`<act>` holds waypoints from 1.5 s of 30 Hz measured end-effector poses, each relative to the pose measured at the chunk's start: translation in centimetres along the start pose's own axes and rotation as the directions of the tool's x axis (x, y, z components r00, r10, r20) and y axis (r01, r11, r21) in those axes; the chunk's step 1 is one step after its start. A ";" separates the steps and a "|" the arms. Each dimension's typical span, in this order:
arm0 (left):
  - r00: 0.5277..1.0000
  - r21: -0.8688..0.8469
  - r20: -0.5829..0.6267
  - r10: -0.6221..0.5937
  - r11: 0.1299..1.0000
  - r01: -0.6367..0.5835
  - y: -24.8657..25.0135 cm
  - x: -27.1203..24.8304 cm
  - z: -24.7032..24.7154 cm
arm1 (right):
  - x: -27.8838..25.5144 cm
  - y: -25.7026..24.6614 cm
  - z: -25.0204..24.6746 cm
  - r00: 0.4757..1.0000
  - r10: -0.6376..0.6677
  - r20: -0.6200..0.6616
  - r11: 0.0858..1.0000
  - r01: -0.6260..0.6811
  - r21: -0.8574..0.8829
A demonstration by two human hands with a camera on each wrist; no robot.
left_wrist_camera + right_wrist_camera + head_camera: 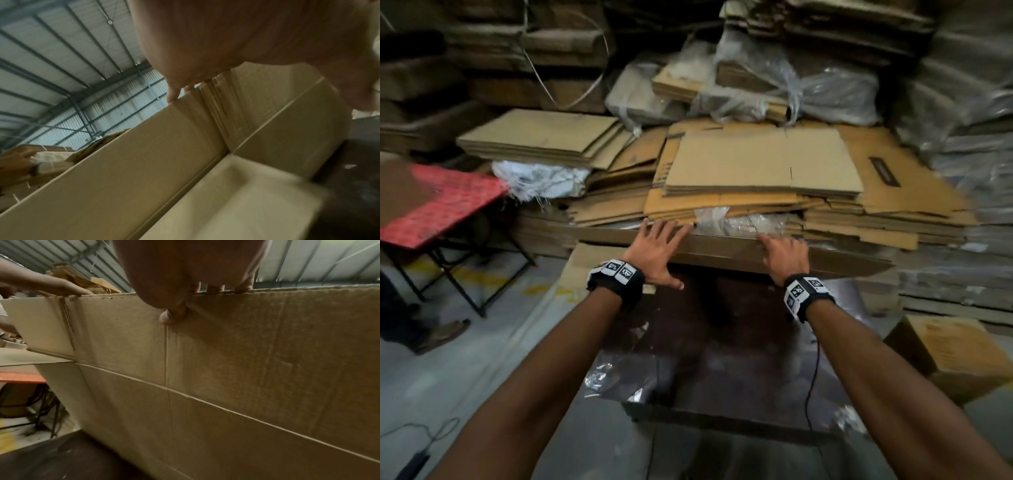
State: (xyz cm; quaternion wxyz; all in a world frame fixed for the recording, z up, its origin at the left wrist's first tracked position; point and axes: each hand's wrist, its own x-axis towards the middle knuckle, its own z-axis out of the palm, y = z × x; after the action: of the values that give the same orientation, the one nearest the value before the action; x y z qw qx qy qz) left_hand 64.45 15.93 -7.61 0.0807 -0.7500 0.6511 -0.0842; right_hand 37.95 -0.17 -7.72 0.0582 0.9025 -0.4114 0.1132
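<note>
Cardboard carton (726, 248), large and brown, stands at twelve o'clock, its top edge running nine to three; the right hand (786, 255) hooks curled fingers over that edge, thumb on the near face, while the left hand (657, 250) rests straight-fingered on it, toward nine.
</note>
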 end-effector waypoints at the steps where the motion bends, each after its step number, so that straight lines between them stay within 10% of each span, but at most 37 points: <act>1: 1.000 -0.002 0.000 -0.013 1.000 0.013 -0.4 -0.6 -0.8 | 0.5 0.5 -1.1 1.000 0.005 -0.024 1.000 -0.005 -0.012; 13: 0.950 0.147 -0.307 -0.064 0.982 0.114 1.2 -0.6 -5.4 | 1.5 4.3 -9.5 0.966 0.100 -0.239 0.995 -0.100 0.013; 25: 0.952 0.128 -0.286 -0.106 0.981 0.148 2.6 5.1 -17.5 | 4.2 9.2 -15.4 0.854 0.239 -0.462 0.971 -0.222 0.092; 37: 0.735 0.010 -0.653 -0.183 0.968 0.250 -2.2 17.0 -23.7 | 17.3 12.2 -18.7 0.665 0.263 -0.700 0.965 -0.174 0.197; 45: 0.661 -0.117 -0.710 -0.243 0.966 0.230 -8.1 31.2 -20.2 | 30.4 13.9 -15.3 0.699 0.237 -0.675 0.969 -0.215 0.119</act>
State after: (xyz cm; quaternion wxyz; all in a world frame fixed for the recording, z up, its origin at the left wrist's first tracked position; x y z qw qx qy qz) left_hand 71.84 -14.04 14.60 -0.1981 -0.7357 0.5284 -0.3747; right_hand 44.40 -28.40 14.96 0.1773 0.7405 -0.4666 0.4500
